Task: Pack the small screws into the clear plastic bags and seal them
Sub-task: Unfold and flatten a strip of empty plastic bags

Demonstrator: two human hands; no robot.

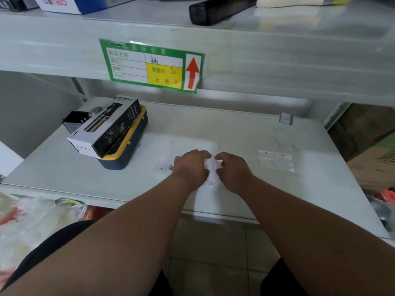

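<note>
On the pale lower shelf (245, 133) of a shop rack, a person's two hands met over a small clear plastic bag (212, 170) held just above the surface — the left hand (191, 166) with fingers curled round the bag's left edge, the right hand (232, 168) pinching its right edge. Just left of the left hand lay a few small screws (168, 167) beside another scrap of clear plastic (165, 161); they were too small to count. Well to the right, a flat stack of empty clear bags (275, 161) rested on the shelf. At the back left, a black-and-white box (106, 127) marked "SPRAY BOTTLE" lay tilted on top of a navy and yellow container (128, 150). A green price tag (149, 65) with a red arrow and a handwritten "20" was taped to the front edge of the upper shelf (299, 67) — on which sat a long black object (218, 9) and a blue-and-white carton (62, 4). Below the shelf edge showed tiled floor (213, 242), crumpled plastic wrapping (32, 227) at the left and cardboard boxes (369, 167) at the right.
</note>
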